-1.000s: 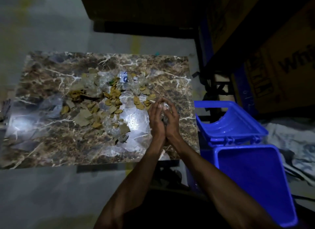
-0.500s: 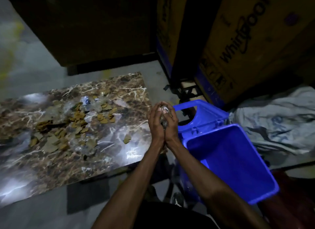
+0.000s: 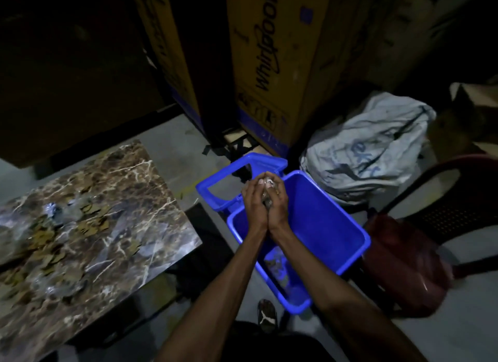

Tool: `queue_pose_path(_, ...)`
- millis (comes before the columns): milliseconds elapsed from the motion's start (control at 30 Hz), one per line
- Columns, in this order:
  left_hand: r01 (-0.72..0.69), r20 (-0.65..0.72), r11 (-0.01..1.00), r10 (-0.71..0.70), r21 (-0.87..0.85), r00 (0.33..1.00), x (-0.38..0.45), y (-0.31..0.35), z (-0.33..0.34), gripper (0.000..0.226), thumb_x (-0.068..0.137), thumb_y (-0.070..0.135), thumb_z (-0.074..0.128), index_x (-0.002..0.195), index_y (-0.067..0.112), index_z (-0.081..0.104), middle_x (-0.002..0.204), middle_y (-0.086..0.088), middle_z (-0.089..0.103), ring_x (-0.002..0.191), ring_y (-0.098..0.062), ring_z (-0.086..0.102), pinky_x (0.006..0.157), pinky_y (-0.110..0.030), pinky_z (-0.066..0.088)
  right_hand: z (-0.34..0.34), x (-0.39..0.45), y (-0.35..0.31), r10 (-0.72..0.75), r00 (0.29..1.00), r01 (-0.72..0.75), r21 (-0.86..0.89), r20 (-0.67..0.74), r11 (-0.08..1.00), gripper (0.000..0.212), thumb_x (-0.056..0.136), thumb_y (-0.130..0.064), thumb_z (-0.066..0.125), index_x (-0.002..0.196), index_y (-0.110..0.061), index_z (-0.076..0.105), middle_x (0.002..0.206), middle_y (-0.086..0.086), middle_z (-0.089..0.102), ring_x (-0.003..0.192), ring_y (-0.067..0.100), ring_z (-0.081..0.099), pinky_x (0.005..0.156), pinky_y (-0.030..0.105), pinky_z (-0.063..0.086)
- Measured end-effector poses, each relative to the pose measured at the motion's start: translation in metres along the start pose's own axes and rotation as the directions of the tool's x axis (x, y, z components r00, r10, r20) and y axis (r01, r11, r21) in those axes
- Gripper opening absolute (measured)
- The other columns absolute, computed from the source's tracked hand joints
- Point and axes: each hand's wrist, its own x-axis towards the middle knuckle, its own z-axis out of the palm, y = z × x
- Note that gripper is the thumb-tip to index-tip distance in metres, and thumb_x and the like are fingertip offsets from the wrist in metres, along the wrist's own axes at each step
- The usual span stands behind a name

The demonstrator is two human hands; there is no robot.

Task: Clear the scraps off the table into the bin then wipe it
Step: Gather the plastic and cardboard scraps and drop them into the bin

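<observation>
Left hand (image 3: 253, 204), right hand (image 3: 277, 204) cupped together, holding scraps (image 3: 266, 185) over blue bin (image 3: 336, 216).

A single head-worn view looks steeply down from above the blue bin (image 3: 347, 227), close over it. The marble-patterned table (image 3: 151, 208) lies left of the bin, a Whirlpool carton (image 3: 269, 65) stands beyond it.

A clump of scraps (image 3: 267, 192) is cupped between left hand (image 3: 253, 204) and right hand (image 3: 279, 204), directly above the blue bin (image 3: 331, 227); table (image 3: 129, 189) well left.
</observation>
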Motion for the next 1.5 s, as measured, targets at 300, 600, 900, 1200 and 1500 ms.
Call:
queue_pose_path(300,0.105,0.287,0.968,-0.17,0.228,0.943,-0.018,-0.052,0.054,0.024,0.099,0.031,0.055,0.103,0.015,0.073,0.105,-0.009,0.073,0.101,-0.016,0.071,0.095,-0.041,0.056,-0.084,0.014,0.07,0.141,0.942,-0.126,0.067,-0.304,0.99,0.036,0.09,-0.048,0.063,0.119,-0.028,0.061,0.127,0.014,0.066,0.115,0.026,0.067,0.102,0.045,0.055)
queue_pose_path(600,0.033,0.426,0.921,-0.211,0.389,0.88,-0.023,-0.073,0.06,0.047,0.084,0.002,0.047,0.128,0.006,0.064,0.129,-0.012,0.056,0.113,-0.029,0.064,0.093,-0.043,0.055,-0.137,0.014,0.071,0.161,0.957,-0.184,-0.079,-0.243,0.98,0.036,0.092,0.002,0.065,0.126,-0.01,0.07,0.122,0.007,0.072,0.11,0.02,0.069,0.095,0.029,0.054)
queue_pose_path(900,0.047,0.333,0.837,-0.267,0.545,0.904,-0.015,-0.09,0.035,0.042,0.093,0.002,0.057,0.127,0.022,0.068,0.135,-0.009,0.064,0.087,-0.033,0.067,0.076,-0.037,0.053,-0.153,0.011,0.081,0.14,0.963,-0.171,-0.119,-0.23,0.978,0.04,0.095,0.005,0.065,0.131,-0.012,0.07,0.146,0.007,0.059,0.136,0.015,0.051,0.111,0.026,0.042)
queue_pose_path(1200,0.243,0.17,0.858,-0.351,0.453,0.921,-0.025,-0.101,0.004,0.027,0.093,0.007,0.066,0.115,0.023,0.07,0.102,-0.012,0.073,0.062,-0.017,0.058,0.066,-0.031,0.046,-0.145,0.007,0.113,0.157,0.971,-0.193,-0.205,-0.178,0.959,0.042,0.094,0.007,0.064,0.131,-0.014,0.069,0.138,0.011,0.066,0.129,0.024,0.06,0.092,0.007,0.044)
queue_pose_path(1500,0.396,-0.026,0.91,-0.396,0.121,0.918,-0.047,-0.091,-0.074,0.032,0.093,-0.009,0.062,0.123,0.003,0.063,0.107,-0.014,0.068,0.089,-0.017,0.062,0.077,-0.027,0.05,-0.056,-0.034,0.128,0.243,0.965,-0.215,-0.228,0.102,0.95,0.04,0.094,0.008,0.064,0.13,-0.01,0.065,0.13,0.006,0.067,0.115,0.019,0.062,0.1,0.03,0.049)
